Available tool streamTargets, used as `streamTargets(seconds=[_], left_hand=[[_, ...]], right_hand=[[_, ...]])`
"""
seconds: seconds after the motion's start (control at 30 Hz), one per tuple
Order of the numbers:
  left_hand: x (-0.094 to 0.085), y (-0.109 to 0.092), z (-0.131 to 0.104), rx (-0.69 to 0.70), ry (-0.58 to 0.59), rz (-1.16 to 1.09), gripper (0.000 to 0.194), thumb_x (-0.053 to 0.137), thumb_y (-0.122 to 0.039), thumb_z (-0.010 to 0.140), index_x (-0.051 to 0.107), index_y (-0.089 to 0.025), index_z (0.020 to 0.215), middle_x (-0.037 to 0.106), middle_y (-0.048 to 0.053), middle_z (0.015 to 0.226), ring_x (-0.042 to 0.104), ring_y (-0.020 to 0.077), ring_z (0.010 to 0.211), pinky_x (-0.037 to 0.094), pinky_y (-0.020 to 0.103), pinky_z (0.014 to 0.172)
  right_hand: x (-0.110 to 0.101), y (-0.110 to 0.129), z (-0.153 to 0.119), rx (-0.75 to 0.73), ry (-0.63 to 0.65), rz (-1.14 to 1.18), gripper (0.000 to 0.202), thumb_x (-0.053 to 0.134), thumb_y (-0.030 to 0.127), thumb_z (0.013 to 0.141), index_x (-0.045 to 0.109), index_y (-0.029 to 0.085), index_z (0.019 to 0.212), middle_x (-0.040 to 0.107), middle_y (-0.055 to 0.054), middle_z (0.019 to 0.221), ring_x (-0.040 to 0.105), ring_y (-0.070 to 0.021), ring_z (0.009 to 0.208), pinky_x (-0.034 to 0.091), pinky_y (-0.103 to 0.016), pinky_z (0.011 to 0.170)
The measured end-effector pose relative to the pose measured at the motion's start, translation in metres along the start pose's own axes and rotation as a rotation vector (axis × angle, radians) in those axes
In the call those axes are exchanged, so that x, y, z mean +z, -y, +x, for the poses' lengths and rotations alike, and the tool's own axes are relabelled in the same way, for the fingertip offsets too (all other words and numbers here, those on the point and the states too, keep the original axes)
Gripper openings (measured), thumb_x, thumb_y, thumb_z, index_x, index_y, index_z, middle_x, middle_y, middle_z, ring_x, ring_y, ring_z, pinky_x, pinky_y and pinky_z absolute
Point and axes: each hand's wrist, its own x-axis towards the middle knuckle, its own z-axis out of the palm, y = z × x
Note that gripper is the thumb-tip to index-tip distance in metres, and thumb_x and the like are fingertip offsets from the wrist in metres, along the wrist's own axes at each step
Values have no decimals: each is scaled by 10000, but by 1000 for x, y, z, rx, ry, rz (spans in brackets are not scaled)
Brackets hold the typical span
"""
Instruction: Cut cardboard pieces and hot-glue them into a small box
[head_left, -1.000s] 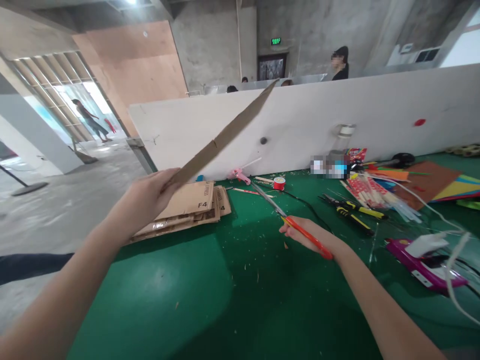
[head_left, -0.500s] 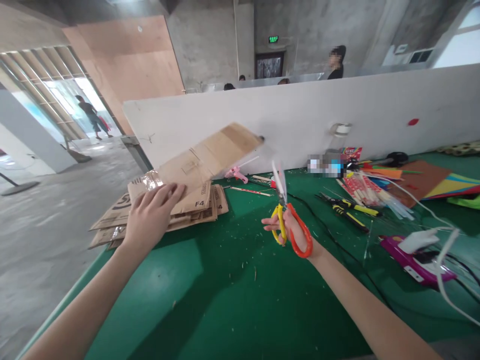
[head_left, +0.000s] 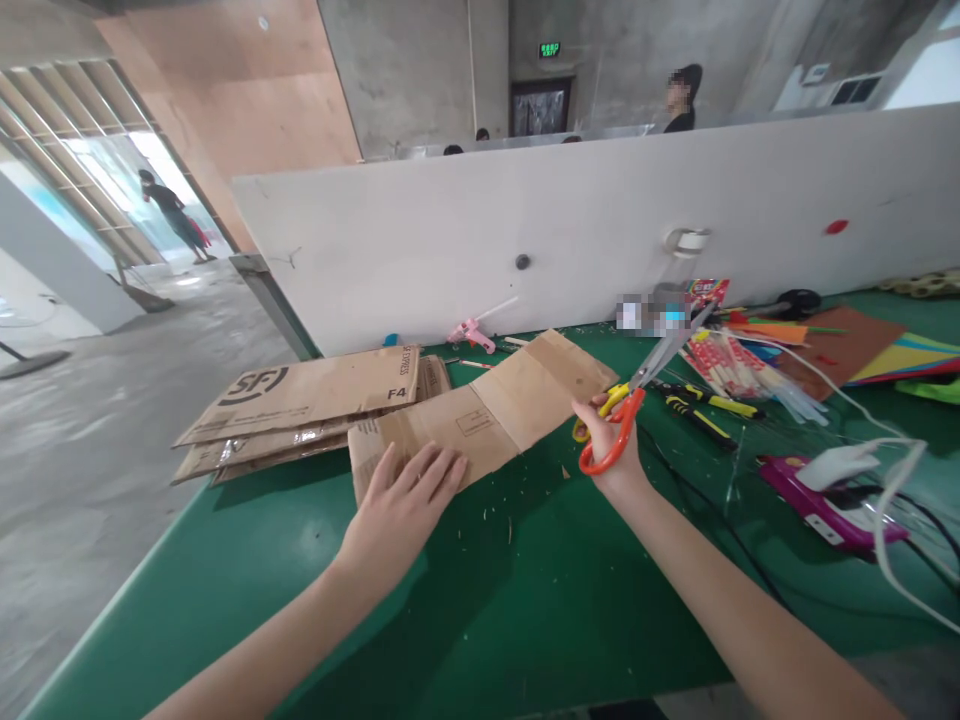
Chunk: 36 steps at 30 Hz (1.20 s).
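A long piece of cardboard [head_left: 487,410] with a crease across it stretches over the green table. Across its near left part lies my left hand [head_left: 412,500], fingers on top, gripping the near edge; the thumb is hidden. My right hand [head_left: 616,460] is closed around scissors [head_left: 626,410] with one yellow and one orange-red handle. Their blades point up and away to the right. The right fingertips are at the cardboard's right end; whether they pinch it I cannot tell. Left of the piece lies a stack of flattened cardboard boxes [head_left: 322,390].
Behind the table stands a white partition [head_left: 405,240]. A pink glue gun [head_left: 474,335] lies near it. To the right are yellow-black pliers [head_left: 705,415], a purple power strip [head_left: 817,510] with cables, glue sticks and coloured sheets [head_left: 847,345]. Small scraps dot the green table [head_left: 525,600].
The cardboard piece has come off the stack, moving right and down toward the table with my left hand. My right hand has shifted slightly right, tilting the scissors rightward.
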Motion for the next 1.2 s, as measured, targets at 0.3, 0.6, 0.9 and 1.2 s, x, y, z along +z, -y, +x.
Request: streamTargets(seconds=[0.3,0.6,0.9,1.2], left_hand=[[-2,-45,26,95,133,30,461,436,-11,863,565,-128,1290,638,185,1220,600,324,1133,511,526,893],[15,-37,4,182,-114,-222,355,391,-61,911,628,-192,1140,710,110,938,685,223,844,564,408,801],[-10,-55,-13,484,-159,-75,393,479,-127,895,587,-294,1233,708,58,975,648,196,848,533,333,710],[-44,-44,52,124,-96,358,411,495,-56,827,605,-193,1198,623,91,974,517,223,837,409,372,630]], right_hand=[[1,21,-27,-256,415,-85,353,636,448,780,506,246,1039,622,-89,1141,572,-273,1137,451,-406,985],[3,12,-31,90,914,-61,523,441,725,834,589,242,967,674,-103,1153,619,-295,1106,500,-400,826],[8,6,-29,159,893,-64,525,454,727,832,546,235,992,682,-89,1154,638,-260,1087,459,-262,576],[9,-9,-22,401,772,160,508,514,732,785,524,224,781,714,-53,884,683,-237,922,418,-218,460]])
